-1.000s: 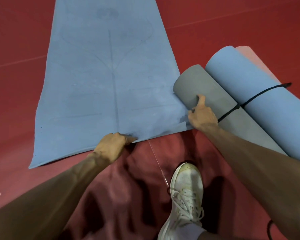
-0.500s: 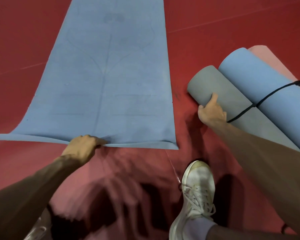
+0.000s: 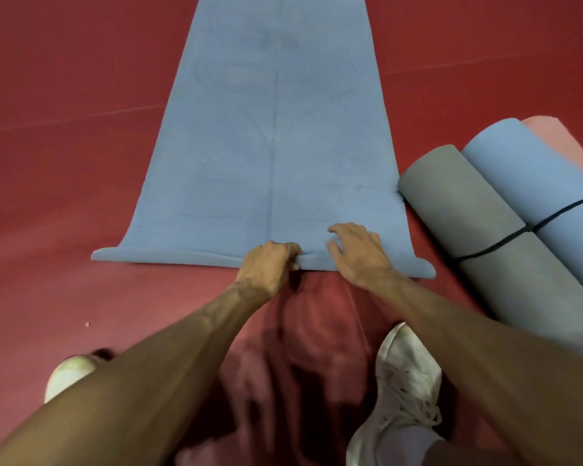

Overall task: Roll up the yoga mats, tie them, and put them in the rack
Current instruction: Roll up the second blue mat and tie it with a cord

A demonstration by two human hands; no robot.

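Head view has you crouched at the near end of the flat blue mat (image 3: 273, 163), which lies unrolled on the red floor (image 3: 64, 163) and runs away from you. Your left hand (image 3: 270, 267) grips its near edge, fingers curled round the lip, likely to start the first tight turn. Your right hand (image 3: 357, 253) grasps nothing: its fingers are spread and loosely bent over the mat just beyond that edge, seemingly ready to press the fold down. To the right, a grey rolled mat (image 3: 468, 210) and a blue rolled mat (image 3: 519, 169) lie side by side with a black cord (image 3: 505, 237) across both, probably parked there until racking.
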